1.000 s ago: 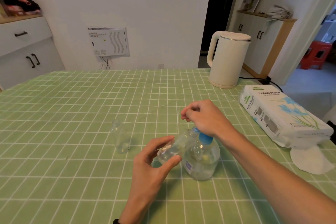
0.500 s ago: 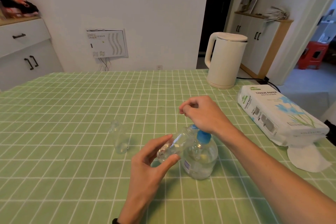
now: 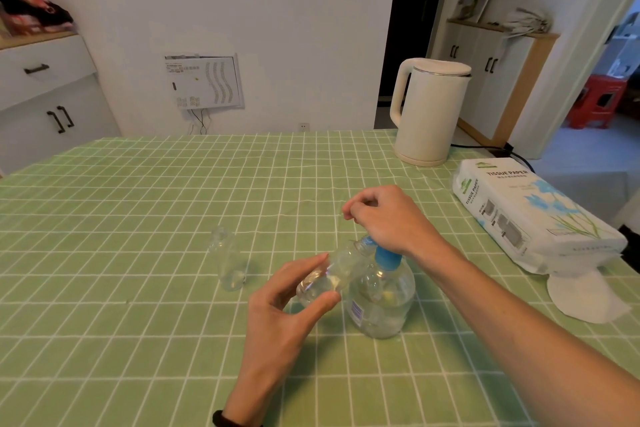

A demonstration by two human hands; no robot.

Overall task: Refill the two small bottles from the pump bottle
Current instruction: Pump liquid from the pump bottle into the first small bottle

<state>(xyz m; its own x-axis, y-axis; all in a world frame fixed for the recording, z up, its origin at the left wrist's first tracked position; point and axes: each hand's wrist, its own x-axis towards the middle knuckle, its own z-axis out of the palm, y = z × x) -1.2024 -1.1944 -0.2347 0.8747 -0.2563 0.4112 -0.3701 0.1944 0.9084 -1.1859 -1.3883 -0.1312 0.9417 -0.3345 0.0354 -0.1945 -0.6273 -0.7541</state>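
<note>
Left hand [image 3: 277,305] pinches small bottle [image 3: 329,276] tilted at pump bottle [image 3: 381,295] spout, right hand [image 3: 384,218] loosely curled atop pump; spare bottle [image 3: 228,262] left; thin, light, probably slick—grip mid-body.

White plastic-wrapped tissue pack with blue flower print [image 3: 533,215], printed "TISSUE PAPER" on top and again along its side, smaller print below and other labels too blurred to read

I'm at home, at a dining table [image 3: 138,218] with green checked cloth. Electric kettle [image 3: 427,111] at 1 o'clock, tissue pack [image 3: 533,215] at 2, white cabinets [image 3: 45,104] at 10, red stool [image 3: 597,102] through the doorway.
</note>
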